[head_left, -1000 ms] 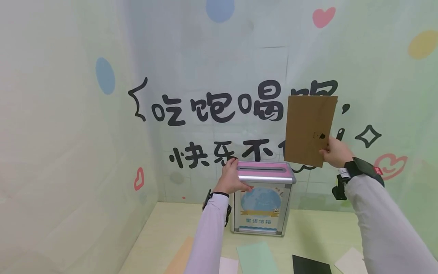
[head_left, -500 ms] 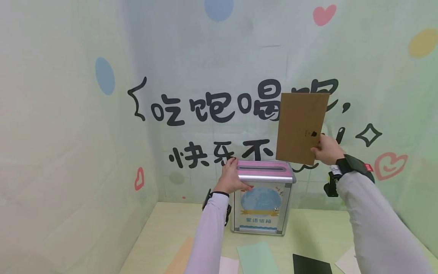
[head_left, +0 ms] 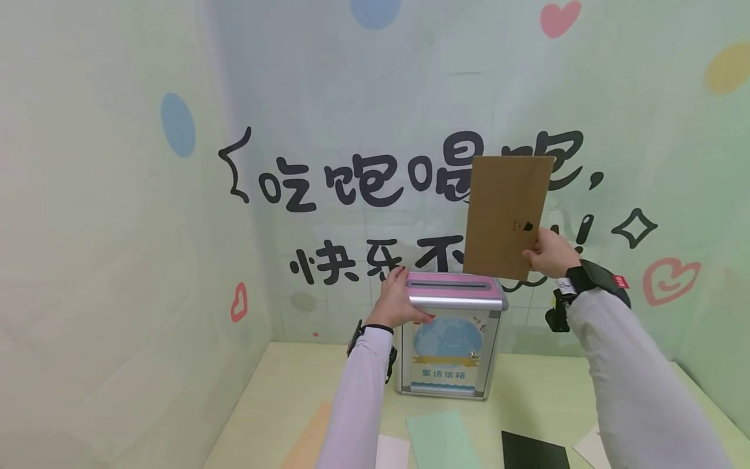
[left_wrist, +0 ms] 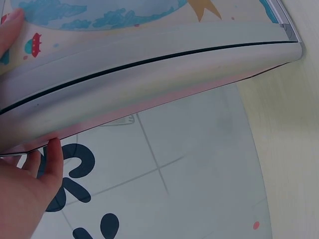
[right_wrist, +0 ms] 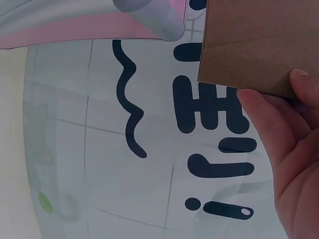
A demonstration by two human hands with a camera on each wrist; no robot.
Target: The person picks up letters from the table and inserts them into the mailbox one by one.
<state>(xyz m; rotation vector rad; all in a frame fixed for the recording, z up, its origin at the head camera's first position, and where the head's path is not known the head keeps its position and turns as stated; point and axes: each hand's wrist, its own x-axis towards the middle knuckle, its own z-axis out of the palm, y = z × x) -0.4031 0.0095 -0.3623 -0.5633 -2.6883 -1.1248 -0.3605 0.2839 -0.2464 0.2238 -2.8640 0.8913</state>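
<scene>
Table [head_left: 293, 371] below, then box [head_left: 448, 345] standing on it, pink top [head_left: 442, 277] up. Next, brown card [head_left: 506, 215] near the right end of that top, long way up and down with a small lean right, mostly left of and above right hand [head_left: 553, 253], the nearer one, pinching its side edge low down, with left hand [head_left: 396, 305] farther off, gripping the top's left end. Last, thin slot [head_left: 448, 286] in the top, running left to right, lower than the card and mostly to its left.

Pale table [head_left: 287, 381]; box [head_left: 450, 342]; coloured sheets [head_left: 443, 438]
</scene>
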